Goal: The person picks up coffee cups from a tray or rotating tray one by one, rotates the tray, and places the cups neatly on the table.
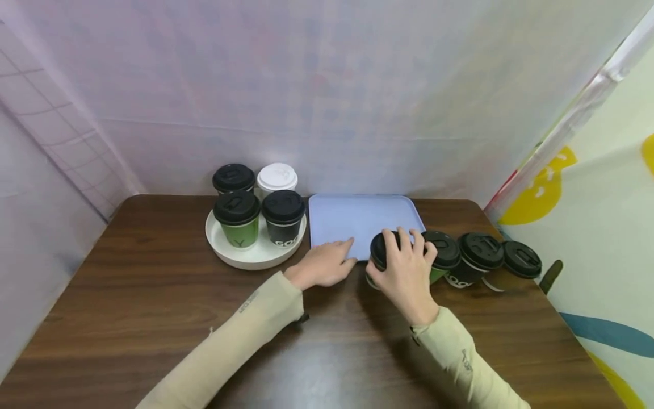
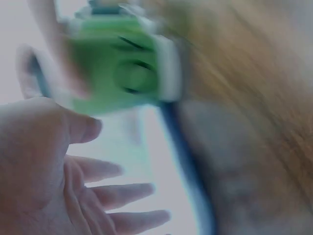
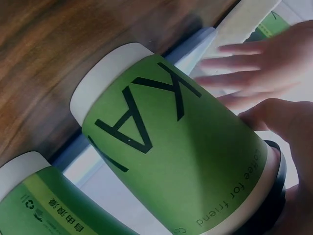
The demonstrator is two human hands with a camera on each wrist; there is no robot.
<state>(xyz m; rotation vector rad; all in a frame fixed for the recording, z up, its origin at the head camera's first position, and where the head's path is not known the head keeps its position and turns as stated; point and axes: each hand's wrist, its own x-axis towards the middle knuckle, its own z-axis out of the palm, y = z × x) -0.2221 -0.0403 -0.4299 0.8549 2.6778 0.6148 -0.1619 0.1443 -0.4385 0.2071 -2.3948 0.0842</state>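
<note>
My right hand [image 1: 409, 278] grips a green paper coffee cup [image 3: 171, 142] from above, fingers curled over its black lid [image 1: 378, 250]. The cup is at the front right edge of a light blue tray [image 1: 357, 218]. Black letters and a white bottom band show on its side in the right wrist view. My left hand [image 1: 327, 264] reaches over the tray's front left edge, fingers extended and holding nothing. In the blurred left wrist view, its spread fingers are below the green cup [image 2: 115, 73]. Another green cup [image 1: 441, 253] stands just right of my right hand.
Farther right are a black cup [image 1: 467, 267] and a black-lidded cup [image 1: 522, 259] near the table's right edge. On the left, a round white tray [image 1: 245, 260] bears several lidded cups, including a green one [image 1: 240, 234] and one with a white lid [image 1: 277, 176]. A curtain hangs behind the table.
</note>
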